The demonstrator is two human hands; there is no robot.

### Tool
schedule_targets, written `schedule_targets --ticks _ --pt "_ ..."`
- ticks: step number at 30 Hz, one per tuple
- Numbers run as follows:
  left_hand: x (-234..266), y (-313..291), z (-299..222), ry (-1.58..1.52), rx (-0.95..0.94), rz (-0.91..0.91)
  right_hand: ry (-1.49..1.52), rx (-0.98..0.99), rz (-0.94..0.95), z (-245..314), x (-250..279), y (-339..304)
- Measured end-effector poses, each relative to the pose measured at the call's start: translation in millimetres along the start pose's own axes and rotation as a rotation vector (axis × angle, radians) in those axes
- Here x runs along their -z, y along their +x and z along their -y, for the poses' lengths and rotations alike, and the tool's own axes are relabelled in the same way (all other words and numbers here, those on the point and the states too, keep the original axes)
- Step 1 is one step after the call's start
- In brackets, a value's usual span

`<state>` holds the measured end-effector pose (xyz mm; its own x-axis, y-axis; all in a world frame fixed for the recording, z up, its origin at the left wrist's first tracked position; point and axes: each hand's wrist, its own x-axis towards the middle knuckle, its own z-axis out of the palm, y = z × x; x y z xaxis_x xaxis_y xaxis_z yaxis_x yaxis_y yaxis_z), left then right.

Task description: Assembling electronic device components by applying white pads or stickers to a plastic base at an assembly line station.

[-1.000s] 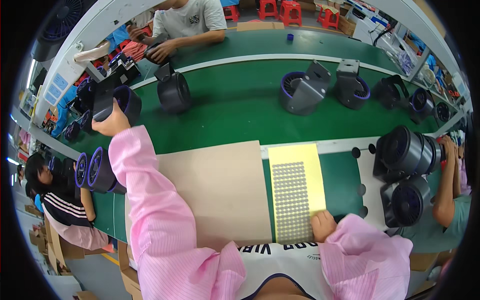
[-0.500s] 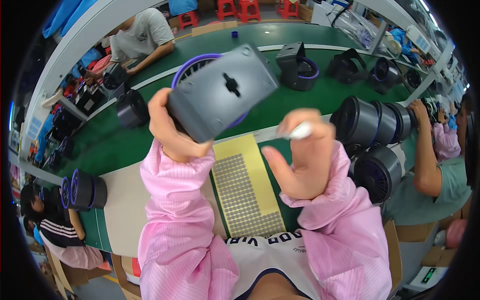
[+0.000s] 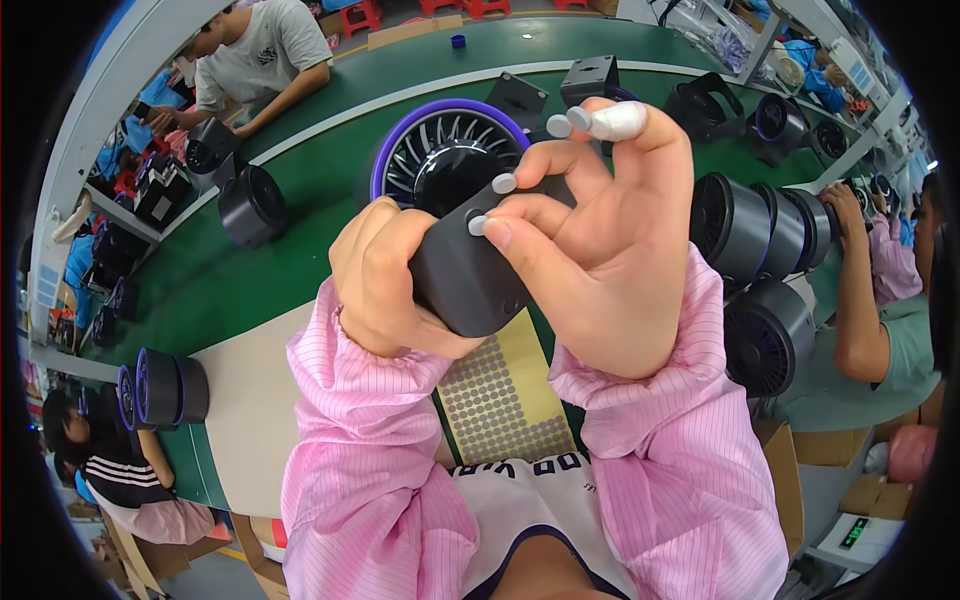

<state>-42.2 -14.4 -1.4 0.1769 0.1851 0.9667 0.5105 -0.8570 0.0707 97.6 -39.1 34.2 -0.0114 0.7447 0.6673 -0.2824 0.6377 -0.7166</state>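
My left hand [image 3: 375, 270] is closed around a desk fan's dark grey bracket [image 3: 460, 285]. The fan head [image 3: 455, 160], with its purple ring and black blades, faces up beyond it. Over the bracket, my right hand [image 3: 625, 250] has its thumb and fingers drawn together. Small grey round pads [image 3: 504, 183] sit on several of its fingertips. A grey pad [image 3: 477, 226] at the thumb tip meets the bracket's flat face; I cannot tell whether it is stuck there. One finger wears a white cover [image 3: 618, 121]. Below lies a yellow sheet [image 3: 540, 385] with rows of grey round pads.
Several dark fan heads [image 3: 735, 225] stand at the right, and others [image 3: 160, 388] at the left edge. More fans and brackets [image 3: 705, 108] line the green table [image 3: 330, 180]. A beige board [image 3: 245, 400] lies to the left. Co-workers sit across and on both sides.
The fan has been tilted and brought nearer, so its blades now show. My right hand has come in from the right to the bracket, with grey pads now plain on its fingertips.
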Motion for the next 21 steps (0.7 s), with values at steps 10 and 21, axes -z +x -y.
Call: schedule_targets --ticks 10,21 --pt "3 1 10 0.01 -0.015 0.004 -0.268 0.114 -0.003 -11 11 -9" --pt "13 -1 15 -0.006 0.027 0.044 -0.096 -0.165 0.024 -3 3 -29"
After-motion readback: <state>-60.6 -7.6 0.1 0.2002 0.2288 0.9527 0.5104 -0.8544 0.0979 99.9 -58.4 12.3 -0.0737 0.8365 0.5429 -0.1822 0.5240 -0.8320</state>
